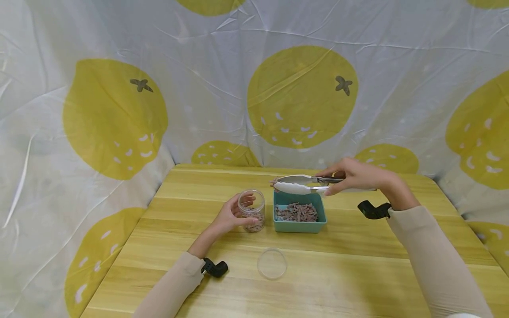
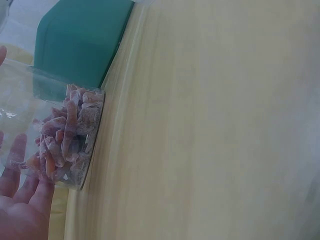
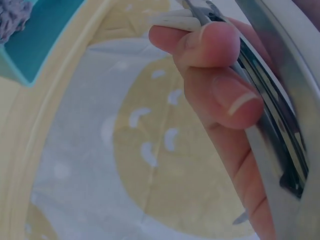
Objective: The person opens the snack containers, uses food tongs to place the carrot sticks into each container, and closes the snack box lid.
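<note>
My left hand (image 1: 227, 217) grips a clear plastic jar (image 1: 257, 204) that stands upright and uncapped on the table. Brownish, powder-dusted dried strips (image 2: 60, 140) fill its lower part in the left wrist view. My right hand (image 1: 355, 173) holds metal tongs (image 1: 294, 188) with white scalloped tips, level above the back of a teal box (image 1: 300, 227). A few strips (image 1: 273, 182) stick out at the ends of the tongs. More strips (image 1: 299, 213) lie in the box, just right of the jar. In the right wrist view, the fingers (image 3: 215, 47) curl round the tongs' handles.
A round clear lid (image 1: 272, 264) lies flat on the wooden table (image 1: 338, 278) in front of the jar and box. Behind the table hangs a pale curtain (image 1: 207, 88) printed with yellow fruit. Black wrist cameras (image 1: 374, 210) sit on both sleeves.
</note>
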The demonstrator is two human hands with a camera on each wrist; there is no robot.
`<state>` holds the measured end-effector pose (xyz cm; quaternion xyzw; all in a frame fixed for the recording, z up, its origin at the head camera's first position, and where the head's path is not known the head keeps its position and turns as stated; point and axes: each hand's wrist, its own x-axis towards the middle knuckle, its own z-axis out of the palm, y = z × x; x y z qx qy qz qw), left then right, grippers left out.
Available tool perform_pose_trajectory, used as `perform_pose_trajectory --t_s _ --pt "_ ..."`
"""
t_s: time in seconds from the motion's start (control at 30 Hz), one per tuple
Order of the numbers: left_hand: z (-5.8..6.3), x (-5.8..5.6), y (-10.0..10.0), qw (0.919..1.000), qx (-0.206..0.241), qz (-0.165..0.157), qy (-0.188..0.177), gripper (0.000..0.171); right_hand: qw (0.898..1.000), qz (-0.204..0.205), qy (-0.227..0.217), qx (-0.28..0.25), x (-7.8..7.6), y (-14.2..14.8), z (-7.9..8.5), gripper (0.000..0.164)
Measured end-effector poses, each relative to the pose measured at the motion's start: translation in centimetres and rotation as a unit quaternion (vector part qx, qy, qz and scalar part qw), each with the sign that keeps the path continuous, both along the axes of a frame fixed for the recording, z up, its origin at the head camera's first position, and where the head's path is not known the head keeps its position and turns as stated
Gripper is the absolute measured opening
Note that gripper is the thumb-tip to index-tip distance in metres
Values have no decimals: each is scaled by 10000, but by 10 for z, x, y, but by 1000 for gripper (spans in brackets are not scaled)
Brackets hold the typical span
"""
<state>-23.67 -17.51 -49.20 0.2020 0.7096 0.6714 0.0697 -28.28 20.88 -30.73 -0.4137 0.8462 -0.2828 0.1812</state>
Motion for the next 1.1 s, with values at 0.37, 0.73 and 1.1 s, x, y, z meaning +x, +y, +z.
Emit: perform_pose_trajectory --t_s 0.37,0.73,1.1 --pt "2 0 1 10000 75 13 -15 80 9995 207 225 115 -4 -30 11 54" --pt "2 2 1 10000 53 44 -28 77 9988 452 51 190 -8 -53 5 53" --pt "1 2 -1 9997 -191 134 -17 85 9971 715 49 262 -11 -69 -3 49"
